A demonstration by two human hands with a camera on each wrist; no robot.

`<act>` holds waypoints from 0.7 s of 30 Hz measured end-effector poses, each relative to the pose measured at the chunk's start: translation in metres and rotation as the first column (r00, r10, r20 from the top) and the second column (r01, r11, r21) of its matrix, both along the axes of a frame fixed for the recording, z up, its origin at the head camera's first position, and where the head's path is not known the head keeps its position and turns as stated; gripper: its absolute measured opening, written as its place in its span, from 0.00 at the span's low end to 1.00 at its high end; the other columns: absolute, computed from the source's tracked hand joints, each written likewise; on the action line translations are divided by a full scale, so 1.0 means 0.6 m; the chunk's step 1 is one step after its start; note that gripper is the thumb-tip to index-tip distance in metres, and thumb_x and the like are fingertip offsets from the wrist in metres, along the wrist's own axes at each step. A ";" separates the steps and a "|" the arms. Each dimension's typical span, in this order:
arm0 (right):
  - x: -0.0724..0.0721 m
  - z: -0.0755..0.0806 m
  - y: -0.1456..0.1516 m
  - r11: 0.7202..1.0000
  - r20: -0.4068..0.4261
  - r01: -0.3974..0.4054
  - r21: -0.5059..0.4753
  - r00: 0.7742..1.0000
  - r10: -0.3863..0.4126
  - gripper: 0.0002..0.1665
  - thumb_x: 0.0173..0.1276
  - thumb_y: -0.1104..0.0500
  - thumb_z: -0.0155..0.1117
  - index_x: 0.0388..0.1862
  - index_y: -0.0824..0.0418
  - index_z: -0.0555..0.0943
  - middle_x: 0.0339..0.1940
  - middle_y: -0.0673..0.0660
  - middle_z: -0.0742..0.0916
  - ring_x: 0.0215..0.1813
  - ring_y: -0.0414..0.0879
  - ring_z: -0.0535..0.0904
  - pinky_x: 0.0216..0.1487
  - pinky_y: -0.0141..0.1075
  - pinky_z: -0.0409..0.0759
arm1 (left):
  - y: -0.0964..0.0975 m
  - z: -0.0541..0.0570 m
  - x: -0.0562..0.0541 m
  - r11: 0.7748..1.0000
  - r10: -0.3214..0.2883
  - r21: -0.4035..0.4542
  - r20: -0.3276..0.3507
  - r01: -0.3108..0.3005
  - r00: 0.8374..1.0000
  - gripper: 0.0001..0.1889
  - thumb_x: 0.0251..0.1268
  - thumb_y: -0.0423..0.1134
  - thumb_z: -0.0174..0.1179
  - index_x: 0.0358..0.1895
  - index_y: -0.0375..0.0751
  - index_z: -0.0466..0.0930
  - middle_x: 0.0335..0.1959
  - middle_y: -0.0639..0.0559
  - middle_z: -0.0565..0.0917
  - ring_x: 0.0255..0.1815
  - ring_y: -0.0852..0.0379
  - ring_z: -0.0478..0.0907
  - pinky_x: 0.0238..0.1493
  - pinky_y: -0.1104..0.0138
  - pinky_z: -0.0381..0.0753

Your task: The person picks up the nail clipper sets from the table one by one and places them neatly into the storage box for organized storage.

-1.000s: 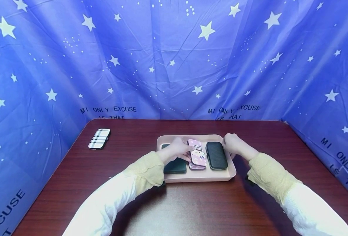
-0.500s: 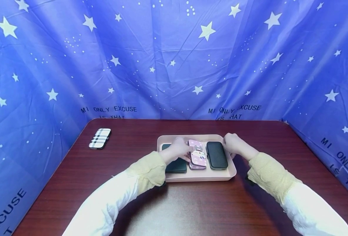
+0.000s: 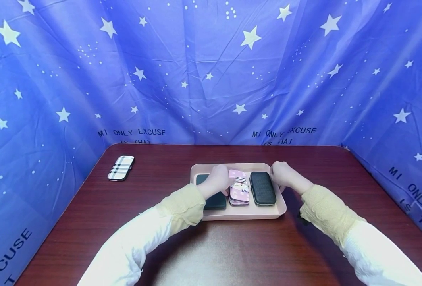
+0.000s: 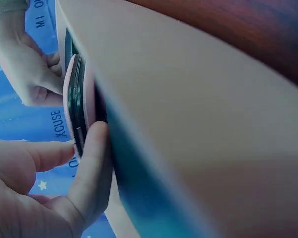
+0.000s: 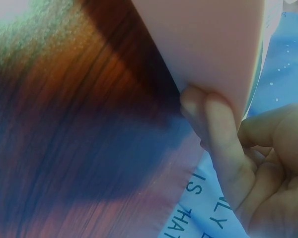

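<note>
My left hand (image 3: 217, 179) is over the tray and pinches the left edge of a pink patterned clasp case (image 3: 239, 192). Seen from the left wrist, thumb and finger sit on opposite faces of the pink case (image 4: 78, 99), near its dark rim. On the tray's right side my right hand (image 3: 283, 174) grips the wall, and the right wrist view has its fingers against the outside of the beige tray (image 5: 213, 44). A dark green flat case (image 3: 215, 201) lies to the left, partly covered by my left hand. A black textured case (image 3: 263, 188) lies right of the pink one.
A white case with dark plaid stripes (image 3: 120, 168) lies on the dark red wooden table (image 3: 153, 159), far left. Blue star-printed curtains (image 3: 211, 79) enclose the table at the back and sides.
My left hand has shifted slightly right and now sits more above the pink case's edge. The pink case has turned a little and looks less tilted. The right hand has stayed put.
</note>
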State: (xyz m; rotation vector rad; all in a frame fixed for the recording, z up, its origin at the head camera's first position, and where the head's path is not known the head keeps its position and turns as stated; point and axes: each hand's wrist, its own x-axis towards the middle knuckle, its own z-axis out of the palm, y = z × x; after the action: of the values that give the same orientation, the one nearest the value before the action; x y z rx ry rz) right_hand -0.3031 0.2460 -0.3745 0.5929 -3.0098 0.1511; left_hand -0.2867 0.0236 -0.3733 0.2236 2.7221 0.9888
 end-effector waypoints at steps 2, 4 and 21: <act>0.000 0.000 0.000 1.000 0.003 0.000 -0.005 1.000 0.000 0.16 0.57 0.71 0.51 0.11 0.63 0.73 0.11 0.56 0.79 0.23 0.57 0.80 0.34 0.51 0.80 | 0.001 0.003 0.002 0.999 -0.006 -0.045 -0.006 0.006 1.000 0.09 0.63 0.35 0.60 0.37 0.29 0.76 0.14 0.45 0.81 0.14 0.54 0.82 0.19 0.70 0.81; 0.000 0.001 0.000 1.000 0.005 -0.005 -0.008 1.000 0.005 0.16 0.57 0.71 0.52 0.11 0.64 0.74 0.11 0.56 0.79 0.23 0.57 0.81 0.35 0.51 0.81 | 0.001 0.007 0.002 0.997 -0.008 -0.073 -0.001 0.008 1.000 0.08 0.63 0.34 0.59 0.37 0.30 0.75 0.14 0.45 0.82 0.14 0.55 0.82 0.18 0.71 0.80; 0.004 0.002 -0.004 0.981 0.175 0.138 -0.138 0.978 -0.113 0.19 0.62 0.70 0.45 0.12 0.63 0.71 0.11 0.60 0.79 0.11 0.48 0.80 0.22 0.40 0.82 | 0.009 0.002 -0.005 0.991 -0.028 -0.133 0.017 0.030 0.999 0.17 0.63 0.32 0.58 0.51 0.24 0.69 0.18 0.41 0.82 0.11 0.55 0.80 0.17 0.70 0.80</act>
State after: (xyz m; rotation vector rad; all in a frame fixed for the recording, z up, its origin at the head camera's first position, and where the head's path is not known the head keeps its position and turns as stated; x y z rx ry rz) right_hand -0.3010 0.2434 -0.3733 0.3932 -3.1462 0.4358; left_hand -0.2894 0.0289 -0.3720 0.2292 2.7493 0.7934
